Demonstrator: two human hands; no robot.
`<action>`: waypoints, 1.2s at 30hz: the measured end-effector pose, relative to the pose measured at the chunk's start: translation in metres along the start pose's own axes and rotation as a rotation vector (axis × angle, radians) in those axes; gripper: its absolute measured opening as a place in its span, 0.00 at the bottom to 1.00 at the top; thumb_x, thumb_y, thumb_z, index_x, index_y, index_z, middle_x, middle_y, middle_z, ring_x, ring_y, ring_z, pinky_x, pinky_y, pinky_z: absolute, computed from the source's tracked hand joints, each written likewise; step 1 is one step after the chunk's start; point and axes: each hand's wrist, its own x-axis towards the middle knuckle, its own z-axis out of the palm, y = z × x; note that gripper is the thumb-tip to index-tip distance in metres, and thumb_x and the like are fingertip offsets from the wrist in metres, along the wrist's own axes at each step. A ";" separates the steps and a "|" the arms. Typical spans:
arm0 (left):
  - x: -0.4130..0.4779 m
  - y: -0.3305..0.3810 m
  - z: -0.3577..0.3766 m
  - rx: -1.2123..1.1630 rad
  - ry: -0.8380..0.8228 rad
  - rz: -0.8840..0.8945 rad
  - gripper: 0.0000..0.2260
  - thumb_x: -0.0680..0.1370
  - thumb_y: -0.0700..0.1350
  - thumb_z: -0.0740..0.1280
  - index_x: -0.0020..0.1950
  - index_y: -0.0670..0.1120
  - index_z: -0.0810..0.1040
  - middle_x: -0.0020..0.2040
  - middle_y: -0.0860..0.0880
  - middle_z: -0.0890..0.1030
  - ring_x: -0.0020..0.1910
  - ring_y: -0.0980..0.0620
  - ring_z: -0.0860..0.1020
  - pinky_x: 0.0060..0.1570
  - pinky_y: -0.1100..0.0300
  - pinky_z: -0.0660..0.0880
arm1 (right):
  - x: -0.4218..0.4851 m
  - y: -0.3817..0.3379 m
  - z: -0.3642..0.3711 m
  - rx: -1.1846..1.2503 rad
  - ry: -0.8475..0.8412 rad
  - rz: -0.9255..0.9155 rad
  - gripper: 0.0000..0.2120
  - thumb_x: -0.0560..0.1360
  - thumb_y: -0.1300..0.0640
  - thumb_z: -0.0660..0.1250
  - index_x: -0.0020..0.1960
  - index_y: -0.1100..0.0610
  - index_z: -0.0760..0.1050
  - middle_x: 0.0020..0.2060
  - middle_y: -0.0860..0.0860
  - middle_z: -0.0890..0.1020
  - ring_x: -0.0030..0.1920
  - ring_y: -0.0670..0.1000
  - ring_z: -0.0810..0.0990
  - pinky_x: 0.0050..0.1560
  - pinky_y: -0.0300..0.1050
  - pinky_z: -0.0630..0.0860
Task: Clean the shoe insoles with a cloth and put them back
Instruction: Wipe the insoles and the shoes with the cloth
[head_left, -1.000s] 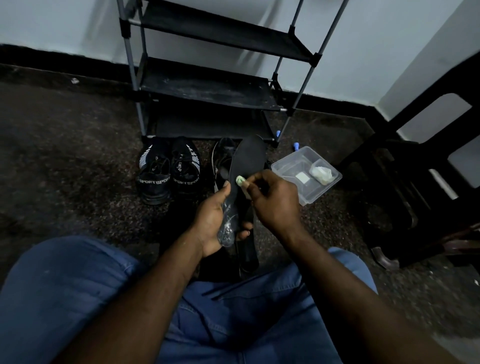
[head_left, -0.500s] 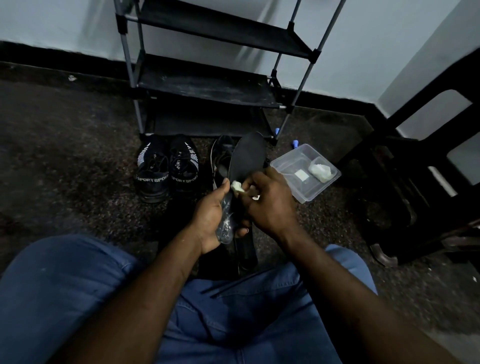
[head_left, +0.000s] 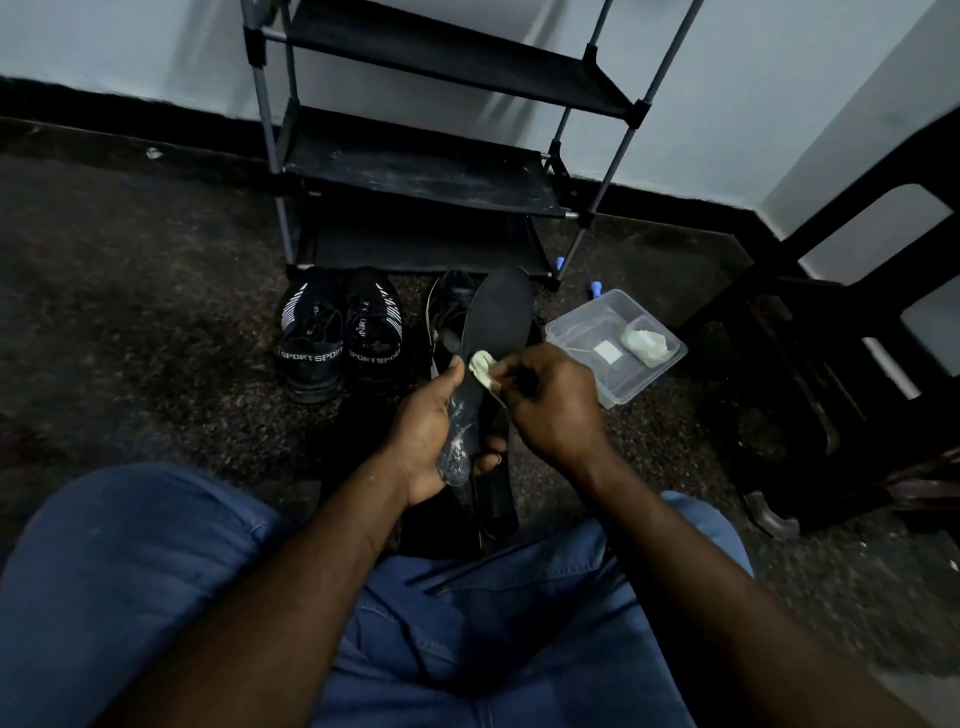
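My left hand (head_left: 434, 434) grips the heel end of a dark insole (head_left: 501, 312), which points away from me; the heel shows whitish smears. My right hand (head_left: 550, 402) pinches a small pale green cloth (head_left: 483, 366) and presses it on the middle of the insole. Below the hands a second dark insole (head_left: 498, 499) lies on the floor. A dark shoe (head_left: 449, 306) stands just behind the held insole, partly hidden by it.
A pair of black "SPORT" sneakers (head_left: 337, 338) stands to the left. A clear plastic container (head_left: 613, 343) with another pale cloth (head_left: 644, 345) sits right of the hands. Behind stands a black shoe rack (head_left: 415, 171); dark furniture (head_left: 831, 364) fills the right. My blue-jeaned knees frame the bottom.
My right hand with the cloth slid a little toward the heel and back across the insole. My left hand kept its hold.
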 end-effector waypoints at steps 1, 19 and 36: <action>0.000 0.000 -0.001 0.005 -0.001 -0.004 0.25 0.83 0.64 0.56 0.53 0.46 0.82 0.39 0.42 0.81 0.28 0.46 0.78 0.27 0.59 0.76 | 0.001 0.002 0.000 -0.001 0.005 0.011 0.09 0.71 0.59 0.78 0.49 0.50 0.83 0.47 0.47 0.82 0.46 0.47 0.82 0.50 0.50 0.81; 0.004 -0.004 -0.001 0.048 0.013 -0.026 0.26 0.82 0.65 0.57 0.57 0.45 0.82 0.42 0.43 0.82 0.30 0.46 0.79 0.27 0.59 0.76 | 0.009 -0.003 -0.001 -0.291 0.061 -0.078 0.06 0.75 0.54 0.70 0.51 0.51 0.84 0.44 0.50 0.84 0.43 0.53 0.82 0.42 0.48 0.79; 0.012 -0.011 -0.001 -0.097 0.018 0.050 0.20 0.81 0.62 0.63 0.47 0.49 0.86 0.48 0.46 0.82 0.45 0.47 0.79 0.47 0.55 0.73 | -0.020 -0.019 0.013 -0.139 0.011 -0.073 0.05 0.73 0.53 0.71 0.48 0.49 0.84 0.43 0.50 0.86 0.44 0.53 0.83 0.44 0.46 0.79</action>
